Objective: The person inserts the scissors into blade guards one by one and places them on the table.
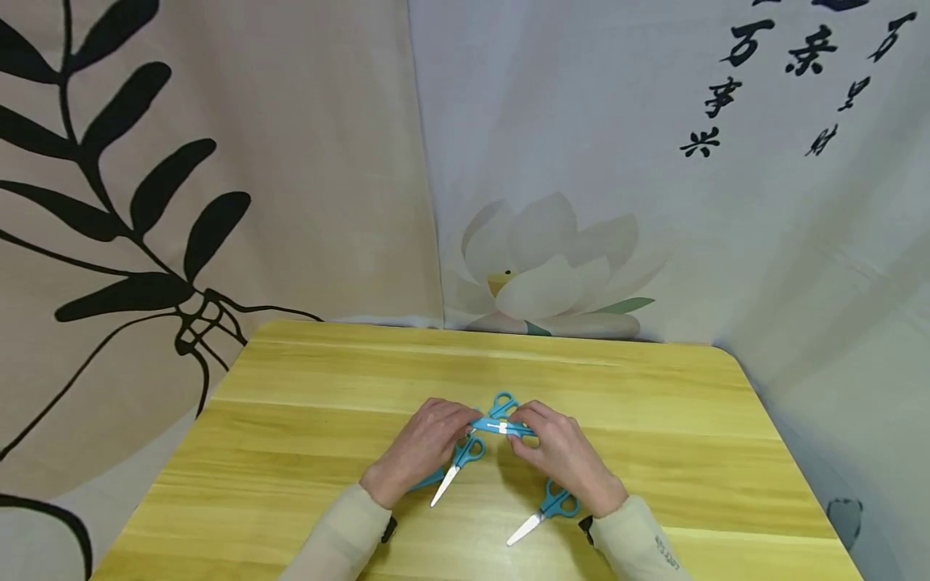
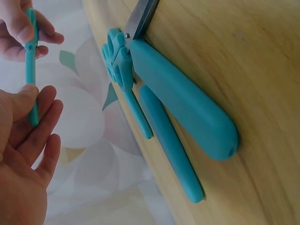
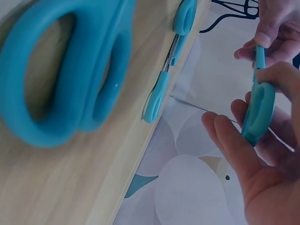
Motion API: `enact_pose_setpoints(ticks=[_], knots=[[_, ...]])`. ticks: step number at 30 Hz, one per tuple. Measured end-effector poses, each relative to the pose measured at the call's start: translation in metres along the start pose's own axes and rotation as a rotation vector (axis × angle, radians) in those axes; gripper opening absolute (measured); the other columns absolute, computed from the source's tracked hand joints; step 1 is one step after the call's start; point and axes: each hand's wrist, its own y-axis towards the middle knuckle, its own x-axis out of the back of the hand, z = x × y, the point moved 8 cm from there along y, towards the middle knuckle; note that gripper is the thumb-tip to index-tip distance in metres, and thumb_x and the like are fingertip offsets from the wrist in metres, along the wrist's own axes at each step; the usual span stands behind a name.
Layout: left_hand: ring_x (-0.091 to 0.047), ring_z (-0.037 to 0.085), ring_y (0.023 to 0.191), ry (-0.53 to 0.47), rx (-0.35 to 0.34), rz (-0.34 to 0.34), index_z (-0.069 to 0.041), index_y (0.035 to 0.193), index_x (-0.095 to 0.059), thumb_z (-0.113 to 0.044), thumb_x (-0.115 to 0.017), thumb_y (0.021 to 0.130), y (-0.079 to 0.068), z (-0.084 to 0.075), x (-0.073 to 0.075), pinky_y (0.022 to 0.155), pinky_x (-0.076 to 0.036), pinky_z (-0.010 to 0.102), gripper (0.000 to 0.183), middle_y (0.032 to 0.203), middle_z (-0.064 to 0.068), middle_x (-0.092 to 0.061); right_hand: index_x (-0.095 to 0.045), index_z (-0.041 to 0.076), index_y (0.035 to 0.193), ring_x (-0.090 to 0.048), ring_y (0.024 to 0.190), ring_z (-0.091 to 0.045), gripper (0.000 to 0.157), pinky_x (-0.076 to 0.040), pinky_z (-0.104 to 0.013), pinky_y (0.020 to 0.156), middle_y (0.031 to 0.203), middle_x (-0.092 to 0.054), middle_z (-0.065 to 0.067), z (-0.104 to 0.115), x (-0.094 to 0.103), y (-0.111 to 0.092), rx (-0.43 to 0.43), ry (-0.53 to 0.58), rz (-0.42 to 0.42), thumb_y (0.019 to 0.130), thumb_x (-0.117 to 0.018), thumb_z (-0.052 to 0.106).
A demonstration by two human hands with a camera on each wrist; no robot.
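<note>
Both hands hold a pair of blue scissors [image 1: 500, 425] level above the table, its blades hidden in a slim blue sheath. My left hand [image 1: 436, 432] pinches the sheath end between thumb and fingers, as the left wrist view shows. At the other end, my right hand [image 1: 563, 448] grips the ring handles [image 3: 260, 112] with thumb and fingers. Below the hands lie blue scissors [image 1: 465, 453] with bare blades pointing toward the near left. Another bare-bladed pair [image 1: 558, 502] lies by the right wrist. Beyond the hands show the rings of further scissors [image 1: 504, 402], partly covered.
Two long, rounded turquoise pieces, a near one [image 2: 187, 103] and a farther one [image 2: 171, 145], lie beside the left wrist. The wooden table [image 1: 654, 420] has rounded far corners. Printed curtains [image 1: 334, 177] hang behind it.
</note>
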Motion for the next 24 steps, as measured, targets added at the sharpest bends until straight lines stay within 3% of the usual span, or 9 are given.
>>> enact_pose_setpoints(ticks=[13, 24], knots=[[-0.07, 0.017, 0.104, -0.031, -0.001, 0.004, -0.009, 0.118, -0.075, -0.006, -0.077, 0.093, 0.0005, -0.0028, -0.003, 0.095, -0.054, 0.037, 0.025, 0.112, 0.001, -0.076, -0.073, 0.006, 0.101, -0.072, 0.085, -0.014, 0.023, -0.059, -0.02, 0.068, 0.105, -0.072, -0.004, 0.0062, 0.0013, 0.0031, 0.035, -0.025, -0.024, 0.083, -0.086, 0.008], [-0.07, 0.017, 0.103, 0.01, -0.003, -0.005, -0.01, 0.116, -0.075, -0.008, -0.079, 0.092, 0.001, -0.0032, -0.0016, 0.094, -0.054, 0.037, 0.025, 0.111, 0.0, -0.076, -0.072, 0.007, 0.101, -0.073, 0.086, -0.015, 0.022, -0.059, -0.022, 0.068, 0.106, -0.072, -0.005, 0.0071, 0.0005, 0.0061, 0.028, -0.008, -0.024, 0.083, -0.085, 0.006]])
